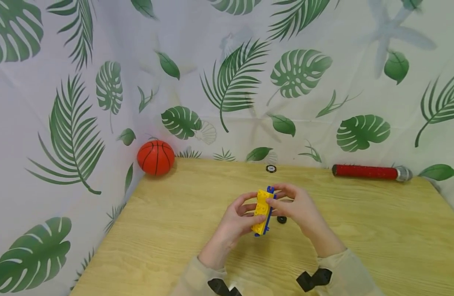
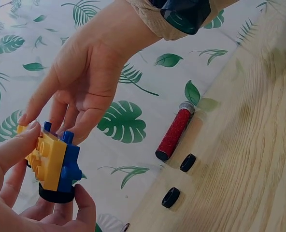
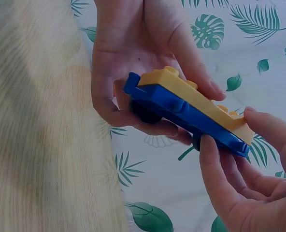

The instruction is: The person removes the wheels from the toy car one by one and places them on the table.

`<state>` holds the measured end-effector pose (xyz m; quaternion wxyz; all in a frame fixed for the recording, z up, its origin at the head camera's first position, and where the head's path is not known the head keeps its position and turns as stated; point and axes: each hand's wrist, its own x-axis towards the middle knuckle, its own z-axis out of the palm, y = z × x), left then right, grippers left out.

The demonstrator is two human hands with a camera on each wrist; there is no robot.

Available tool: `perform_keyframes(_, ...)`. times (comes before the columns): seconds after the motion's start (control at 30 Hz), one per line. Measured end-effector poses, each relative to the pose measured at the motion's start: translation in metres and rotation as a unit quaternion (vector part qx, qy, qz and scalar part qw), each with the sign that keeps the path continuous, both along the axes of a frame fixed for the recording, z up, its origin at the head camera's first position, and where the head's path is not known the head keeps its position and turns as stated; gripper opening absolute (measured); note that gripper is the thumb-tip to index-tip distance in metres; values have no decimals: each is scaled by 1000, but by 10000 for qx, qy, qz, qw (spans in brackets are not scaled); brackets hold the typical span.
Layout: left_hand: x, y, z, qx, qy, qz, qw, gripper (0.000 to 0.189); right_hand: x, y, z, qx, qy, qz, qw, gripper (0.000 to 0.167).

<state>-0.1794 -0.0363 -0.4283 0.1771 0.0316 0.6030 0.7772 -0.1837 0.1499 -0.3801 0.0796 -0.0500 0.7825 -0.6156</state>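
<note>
A toy car (image 1: pixel 261 211) with a studded yellow block top and a blue base is held above the table between both hands. My left hand (image 1: pixel 232 220) grips its near end, thumb over the yellow top and fingers beneath by a black wheel (image 2: pixel 56 194). With thumb and fingers, my right hand (image 1: pixel 299 205) pinches the far end. On the side facing the right wrist camera, the blue base (image 3: pixel 181 107) shows a bare stub. Two loose black wheels, a nearer one (image 2: pixel 171 197) and a farther one (image 2: pixel 188 163), are on the table.
A red basketball (image 1: pixel 155 158) sits at the table's back left corner. Along the back right edge lies a red microphone (image 1: pixel 371 172). A round black-and-white chip (image 1: pixel 271 168) is near the back edge. Leaf-print cloth (image 1: pixel 230 82) hangs behind and left of the wooden table (image 1: pixel 167 230).
</note>
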Motion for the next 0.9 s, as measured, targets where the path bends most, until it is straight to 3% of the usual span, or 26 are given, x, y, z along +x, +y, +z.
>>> perform_keyframes(0.17,0,-1,-5,171,-36,112,9998,51,0,0,-4,-70,-60,44,9999,54)
perform_keyframes(0.4,-2,-4,-4,307,93,113,9994,45,-1,1,-5,-205,-88,52,9997,53)
perform_keyframes(0.7,-4,-3,-2,304,-239,234,9990,45,2,7,-7,-363,-59,180,9992,54)
perform_keyframes(0.9,-6,-2,1,419,-269,240,9985,47,2,10,-6,-464,-20,251,9986,57)
